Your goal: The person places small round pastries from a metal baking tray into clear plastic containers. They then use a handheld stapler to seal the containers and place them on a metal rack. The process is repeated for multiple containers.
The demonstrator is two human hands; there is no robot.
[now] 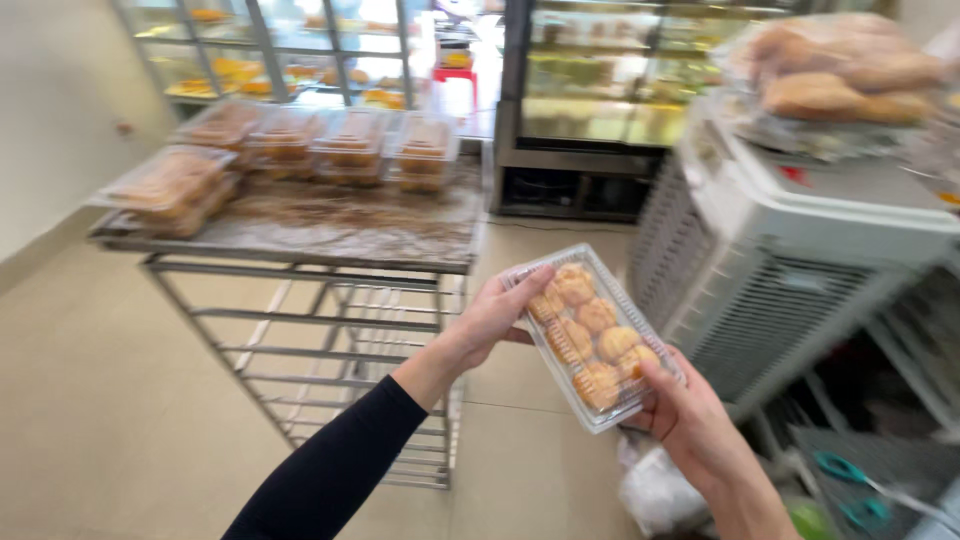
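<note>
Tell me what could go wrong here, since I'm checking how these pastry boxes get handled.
The clear pastry box is held in mid-air over the floor, the left hand and the right hand each gripping only one end, so it might slip or flex open. It is tilted, so the pastries may slide. The tray on the rack already carries boxes up to its edge.

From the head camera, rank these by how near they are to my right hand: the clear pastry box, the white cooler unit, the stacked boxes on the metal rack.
1. clear pastry box: in the right hand, which holds its near end.
2. white cooler unit: just to the right, beside the hand.
3. stacked boxes: far left, on top of the metal rack.
</note>
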